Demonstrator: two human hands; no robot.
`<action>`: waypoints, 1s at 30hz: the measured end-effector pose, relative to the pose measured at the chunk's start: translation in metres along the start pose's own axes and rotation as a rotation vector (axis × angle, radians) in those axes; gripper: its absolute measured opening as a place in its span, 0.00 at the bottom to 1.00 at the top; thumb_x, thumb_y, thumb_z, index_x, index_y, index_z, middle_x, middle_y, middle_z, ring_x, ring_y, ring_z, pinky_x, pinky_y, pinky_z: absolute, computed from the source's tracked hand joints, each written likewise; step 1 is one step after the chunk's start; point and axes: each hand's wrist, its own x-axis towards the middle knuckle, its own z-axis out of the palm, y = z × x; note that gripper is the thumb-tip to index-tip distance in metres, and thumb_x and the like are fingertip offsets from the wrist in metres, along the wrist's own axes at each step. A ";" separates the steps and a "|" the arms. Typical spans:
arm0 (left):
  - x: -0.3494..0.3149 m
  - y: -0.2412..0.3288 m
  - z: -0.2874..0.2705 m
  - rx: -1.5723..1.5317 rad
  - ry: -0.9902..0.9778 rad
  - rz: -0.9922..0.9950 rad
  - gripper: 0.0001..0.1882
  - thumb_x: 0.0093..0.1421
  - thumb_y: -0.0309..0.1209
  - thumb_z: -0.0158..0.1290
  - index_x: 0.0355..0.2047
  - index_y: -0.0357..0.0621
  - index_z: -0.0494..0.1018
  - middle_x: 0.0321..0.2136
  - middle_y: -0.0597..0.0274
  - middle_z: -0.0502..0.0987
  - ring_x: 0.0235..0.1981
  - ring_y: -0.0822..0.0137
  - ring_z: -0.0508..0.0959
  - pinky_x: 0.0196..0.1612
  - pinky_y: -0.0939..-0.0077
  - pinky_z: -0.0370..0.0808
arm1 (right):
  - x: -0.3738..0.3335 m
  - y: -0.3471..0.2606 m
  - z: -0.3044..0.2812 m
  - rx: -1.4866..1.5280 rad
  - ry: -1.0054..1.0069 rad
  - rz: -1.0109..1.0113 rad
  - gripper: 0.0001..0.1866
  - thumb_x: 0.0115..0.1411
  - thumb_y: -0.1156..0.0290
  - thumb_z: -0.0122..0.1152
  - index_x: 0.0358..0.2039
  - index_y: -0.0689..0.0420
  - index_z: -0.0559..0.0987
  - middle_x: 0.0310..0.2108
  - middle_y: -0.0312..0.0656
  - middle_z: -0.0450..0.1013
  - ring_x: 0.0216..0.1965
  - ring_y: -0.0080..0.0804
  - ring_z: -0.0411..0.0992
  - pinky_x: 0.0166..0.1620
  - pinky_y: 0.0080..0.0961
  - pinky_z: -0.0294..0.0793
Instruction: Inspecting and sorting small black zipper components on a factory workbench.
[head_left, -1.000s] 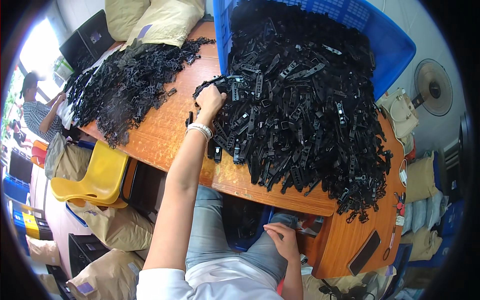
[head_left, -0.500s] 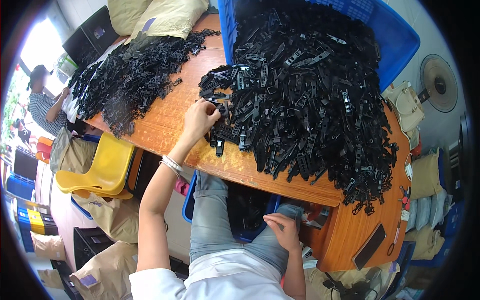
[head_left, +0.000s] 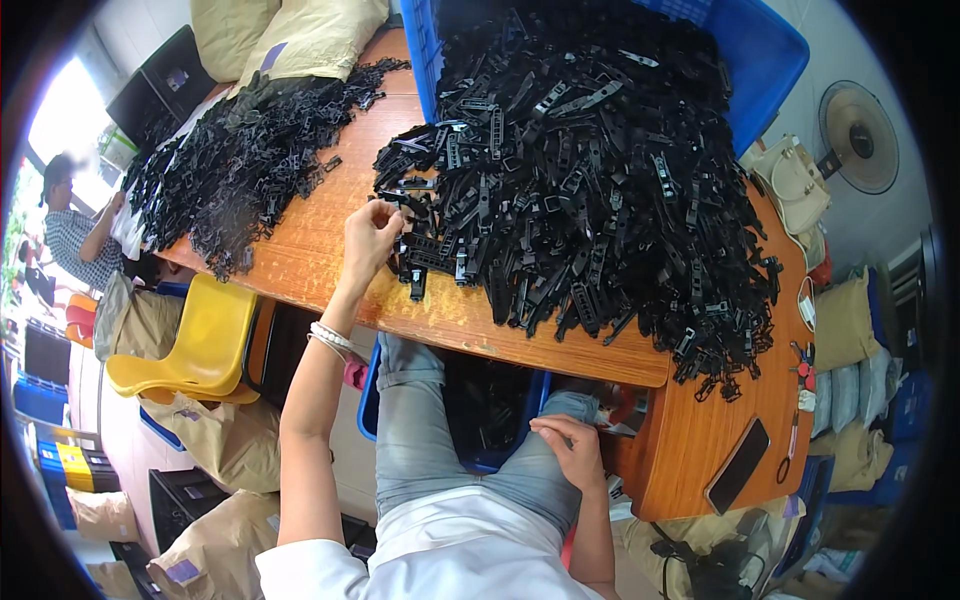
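Note:
My left hand [head_left: 373, 238] is at the near-left edge of a big heap of black plastic clips [head_left: 590, 190] on the table. Its thumb and fingers are pinched together beside a few loose clips; whatever they hold is too small or hidden to make out. Above my right thigh is my right hand [head_left: 573, 447], its fingers bent and drawn together, with nothing visible in them. Between my legs, below the table edge, a blue bin [head_left: 369, 398] has dark pieces in it.
A second pile of black parts [head_left: 240, 160] lies farther left on the wooden table [head_left: 520, 345]. A blue crate [head_left: 775, 55] stands behind the heap. A phone [head_left: 738, 465] and scissors [head_left: 783, 468] lie at right. A yellow chair [head_left: 205, 335] and another person [head_left: 85, 235] are at left.
The whole view has shifted slightly, with the table sliding left and up. My left hand stays pinched at the heap's edge. My right hand's fingers have drawn closer together above the thigh.

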 end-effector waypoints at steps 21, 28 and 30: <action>0.031 0.006 -0.003 0.097 -0.206 -0.002 0.13 0.44 0.31 0.64 0.23 0.35 0.73 0.18 0.65 0.73 0.20 0.74 0.71 0.24 0.80 0.67 | -0.010 0.002 -0.006 -0.025 0.065 0.007 0.07 0.55 0.77 0.53 0.33 0.64 0.78 0.32 0.43 0.76 0.35 0.28 0.73 0.39 0.20 0.71; 0.009 0.034 -0.010 -0.318 -0.111 -0.235 0.13 0.52 0.32 0.59 0.16 0.46 0.67 0.10 0.77 0.62 0.11 0.83 0.59 0.15 0.89 0.50 | 0.007 0.000 -0.044 -0.052 0.606 -0.092 0.08 0.58 0.77 0.50 0.34 0.66 0.76 0.26 0.41 0.73 0.25 0.22 0.70 0.26 0.16 0.67; -0.008 0.051 -0.003 -0.390 -0.126 -0.181 0.12 0.53 0.32 0.58 0.18 0.45 0.68 0.10 0.76 0.63 0.10 0.83 0.62 0.14 0.90 0.53 | 0.015 -0.025 -0.055 -0.231 0.860 0.045 0.06 0.57 0.77 0.52 0.32 0.65 0.76 0.26 0.40 0.70 0.24 0.24 0.68 0.27 0.17 0.66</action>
